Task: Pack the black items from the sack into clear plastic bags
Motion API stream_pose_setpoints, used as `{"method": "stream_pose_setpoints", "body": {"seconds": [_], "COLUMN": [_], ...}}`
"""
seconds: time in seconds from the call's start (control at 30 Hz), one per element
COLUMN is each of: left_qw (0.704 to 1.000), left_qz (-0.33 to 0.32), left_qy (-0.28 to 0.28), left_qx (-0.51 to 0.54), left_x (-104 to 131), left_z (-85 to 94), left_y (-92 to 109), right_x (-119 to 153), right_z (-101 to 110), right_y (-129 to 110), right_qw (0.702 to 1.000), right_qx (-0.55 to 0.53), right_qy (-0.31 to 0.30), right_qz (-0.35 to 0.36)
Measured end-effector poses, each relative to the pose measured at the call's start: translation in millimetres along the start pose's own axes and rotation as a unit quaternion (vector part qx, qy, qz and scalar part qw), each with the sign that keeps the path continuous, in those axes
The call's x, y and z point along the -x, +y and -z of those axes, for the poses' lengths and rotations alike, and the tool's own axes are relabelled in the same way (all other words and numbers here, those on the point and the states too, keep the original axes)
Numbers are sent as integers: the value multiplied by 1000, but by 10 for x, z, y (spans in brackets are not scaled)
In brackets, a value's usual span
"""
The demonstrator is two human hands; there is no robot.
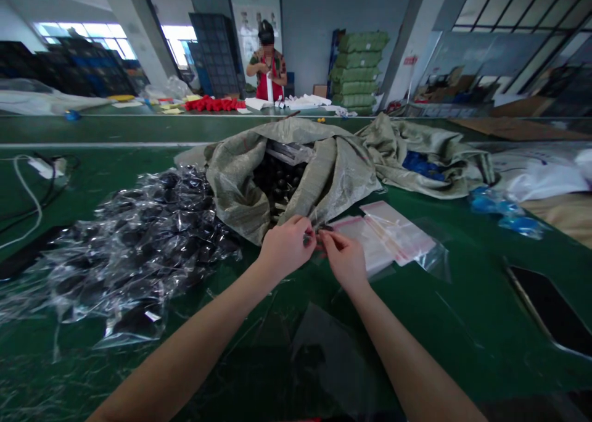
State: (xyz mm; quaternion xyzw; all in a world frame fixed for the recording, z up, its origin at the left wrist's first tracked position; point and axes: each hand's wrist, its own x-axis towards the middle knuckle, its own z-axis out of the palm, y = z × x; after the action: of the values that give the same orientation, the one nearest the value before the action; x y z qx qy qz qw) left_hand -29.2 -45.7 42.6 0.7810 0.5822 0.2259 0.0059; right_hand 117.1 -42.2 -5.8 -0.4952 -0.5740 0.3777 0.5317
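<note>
My left hand [287, 247] and my right hand [345, 258] meet in front of the mouth of a woven sack [240, 181]. Both have their fingertips pinched together, almost touching. Whatever sits between them is small and mostly hidden; a dark bit and a clear glint show there. Inside the sack lie several round black pieces [280, 178]. Right beside my right hand is a stack of clear flat plastic bags [393, 231] with pinkish strips. To the left of my left hand spreads a heap of black items in clear bags [157, 231].
A phone [550, 308] lies at the right. Behind it are small blue bagged items [504, 209] and another sack [430, 138] with blue pieces. A power strip [46, 166] with cables is at the far left. Across the table a person [268, 70] handles something white near red pieces [215, 103].
</note>
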Motion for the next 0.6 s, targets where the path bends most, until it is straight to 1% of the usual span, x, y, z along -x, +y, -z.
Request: {"method": "stream_pose_setpoints", "body": {"seconds": [0.03, 0.07, 0.13, 0.2, 0.27, 0.33, 0.5, 0.6], "left_qw": [1000, 999, 998, 996, 995, 993, 994, 994], "left_qz": [1, 1, -6, -15, -20, -22, -11, -7], "left_qy": [4, 11, 27, 42, 58, 68, 67, 74], "left_qx": [-17, -32, -56, -72, -85, -93, -86, -81], "left_x": [11, 22, 44, 68, 93, 115, 136, 136], "left_z": [1, 2, 1, 6, 16, 31, 69, 98], "left_y": [23, 43, 74, 95, 113, 131, 165, 164], "right_x": [23, 46, 87, 116, 133, 143, 162, 180], "right_z": [13, 23, 31, 33, 38, 50, 78, 77], "right_y": [-18, -34, -62, -86, -113, -141, -195, -212], "right_qw": [997, 986, 952, 921, 904, 902, 931, 937], "right_qx": [68, 137, 246, 313, 346, 349, 293, 276], "right_qy": [30, 57, 100, 127, 144, 146, 118, 107], "right_qz": [38, 81, 152, 192, 208, 208, 182, 188]}}
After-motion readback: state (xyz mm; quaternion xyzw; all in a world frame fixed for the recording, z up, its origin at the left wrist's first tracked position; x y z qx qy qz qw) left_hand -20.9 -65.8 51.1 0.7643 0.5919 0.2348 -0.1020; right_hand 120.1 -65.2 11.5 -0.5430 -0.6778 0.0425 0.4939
